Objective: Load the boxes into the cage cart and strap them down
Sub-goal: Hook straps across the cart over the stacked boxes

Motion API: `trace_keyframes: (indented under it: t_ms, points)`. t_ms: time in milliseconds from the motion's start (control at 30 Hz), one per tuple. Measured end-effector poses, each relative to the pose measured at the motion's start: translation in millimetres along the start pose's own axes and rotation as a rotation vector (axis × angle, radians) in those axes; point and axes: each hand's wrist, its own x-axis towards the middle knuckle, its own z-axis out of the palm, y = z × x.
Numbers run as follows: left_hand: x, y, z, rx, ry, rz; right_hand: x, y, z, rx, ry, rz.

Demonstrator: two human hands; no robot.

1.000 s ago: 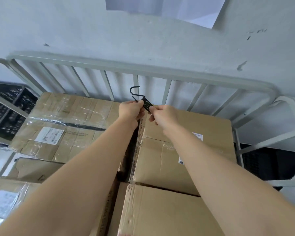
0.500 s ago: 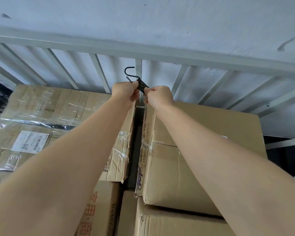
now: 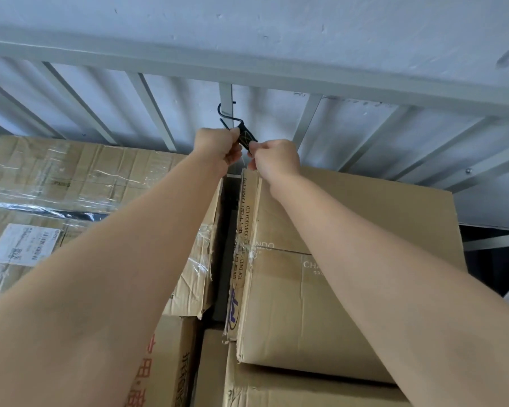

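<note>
Cardboard boxes are stacked inside the grey cage cart (image 3: 247,70): a taped box (image 3: 71,186) on the left and a plain brown box (image 3: 350,245) on the right, with more boxes below. A black strap (image 3: 247,136) ends in a black metal hook (image 3: 225,114). The hook curls round a vertical bar of the cart's far wall, just under the top rail. My left hand (image 3: 218,145) pinches the strap right below the hook. My right hand (image 3: 274,158) pinches the strap a little lower, close beside the left hand. The rest of the strap is hidden behind my hands.
A pale painted wall (image 3: 276,24) stands just behind the cart's barred back. A narrow dark gap (image 3: 228,245) runs between the left and right box stacks. Dark space shows past the cart's right side (image 3: 497,259).
My hands have carried the hook forward and up to the cart's back wall. The hook, earlier free in the air, now sits round a vertical bar. The view has closed in on the rail.
</note>
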Motion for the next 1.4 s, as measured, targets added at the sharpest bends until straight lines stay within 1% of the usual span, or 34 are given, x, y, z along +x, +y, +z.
trace_keyframes:
  t_ms: [100,200,300,367,433,567,700,800,967,1100,1200,1400]
  points:
    - [-8.6,1.4,-1.1,0.017,-0.004,0.004,-4.5,3.1,-2.3,-0.073,0.012,-0.05]
    - [-18.9,7.5,-9.1,0.12,-0.03,0.047,-11.7,6.4,-10.0,-0.243,0.031,-0.136]
    - [-27.7,5.1,-25.7,0.364,-0.041,0.134,-25.4,10.3,-17.2,-0.447,0.04,-0.286]
    - [-37.9,-2.1,-35.2,0.53,-0.025,0.223,-35.0,13.6,-21.5,-0.6,0.073,-0.377]
    - [-53.6,-10.2,-43.7,0.662,-0.014,0.3,-47.1,17.9,-29.6,-0.73,0.077,-0.394]
    - [-86.3,-24.3,-63.3,0.945,-0.03,0.391,-84.6,24.9,-56.4,-0.909,-0.025,-0.342]
    - [-124.0,-32.7,-86.1,1.098,-0.039,0.377,-130.2,24.8,-76.3,-0.924,-0.046,-0.292]
    - [-155.6,-38.0,-105.3,1.216,-0.027,0.41,-165.2,19.8,-87.7,-0.934,-0.067,-0.262]
    - [-213.0,-44.9,-141.9,1.354,0.018,0.468,-221.6,7.4,-100.0,-0.977,-0.108,-0.304]
    - [-266.8,-48.9,-174.8,1.458,0.091,0.514,-269.1,-3.9,-104.0,-1.04,-0.166,-0.371]
    - [-310.3,-54.3,-203.8,1.482,0.172,0.526,-305.8,-14.1,-99.9,-1.068,-0.22,-0.452]
    - [-393.3,-69.8,-272.4,1.51,0.342,0.501,-380.6,-34.5,-76.8,-1.118,-0.261,-0.665]
